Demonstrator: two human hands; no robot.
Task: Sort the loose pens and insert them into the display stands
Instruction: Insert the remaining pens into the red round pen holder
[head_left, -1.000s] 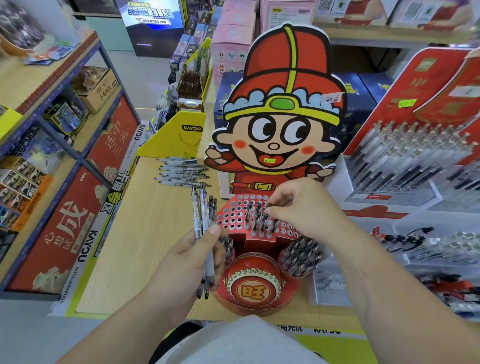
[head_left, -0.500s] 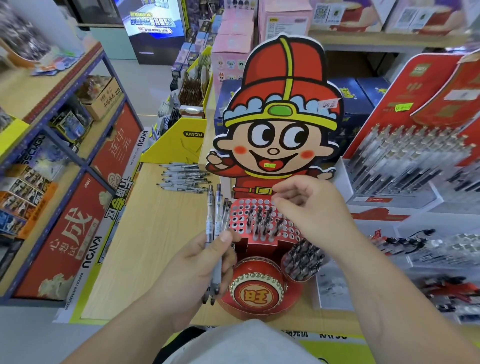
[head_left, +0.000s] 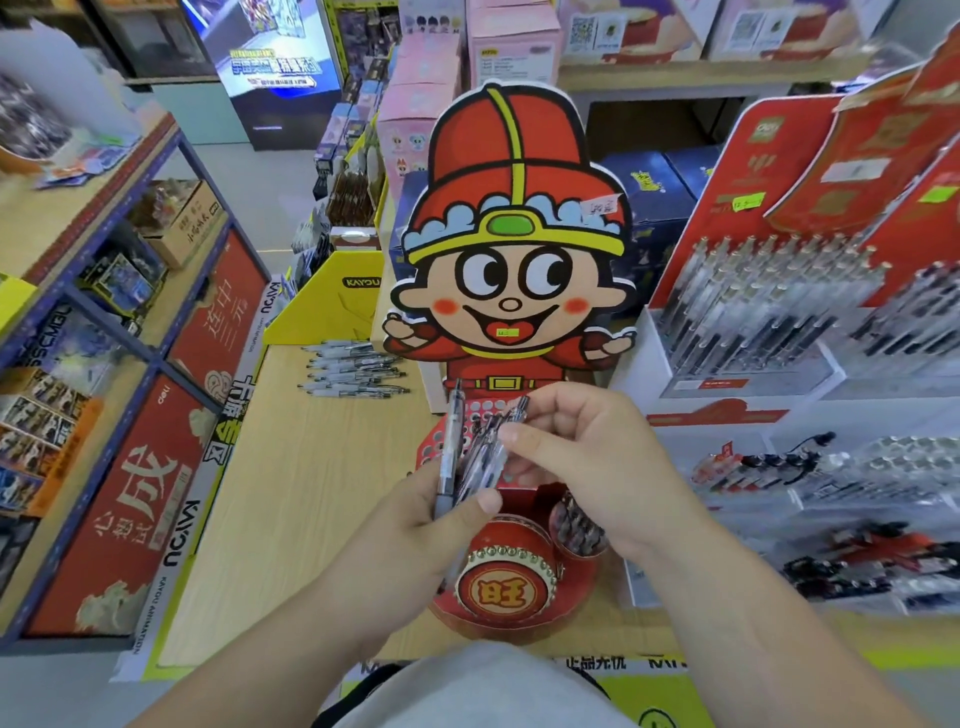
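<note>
My left hand (head_left: 415, 530) grips a small bunch of clear pens (head_left: 470, 457), held upright in front of the red cartoon display stand (head_left: 511, 587). My right hand (head_left: 587, 457) has come over to the bunch and pinches one of its pens near the top. The stand's perforated red top is mostly hidden behind both hands; a side cup with dark pens (head_left: 576, 525) shows on its right. Several loose pens (head_left: 353, 371) lie in a pile on the wooden tabletop at the back left.
A tall cartoon cut-out (head_left: 511, 234) rises behind the stand. A white and red display of pens (head_left: 753, 312) stands to the right, more stock below it. A yellow box (head_left: 332, 306) sits behind the loose pens. Blue shelving (head_left: 104, 260) lines the left.
My right hand left the stand's perforated top and moved left onto the pen bunch. My left hand carried the bunch right and up, in front of the stand.
</note>
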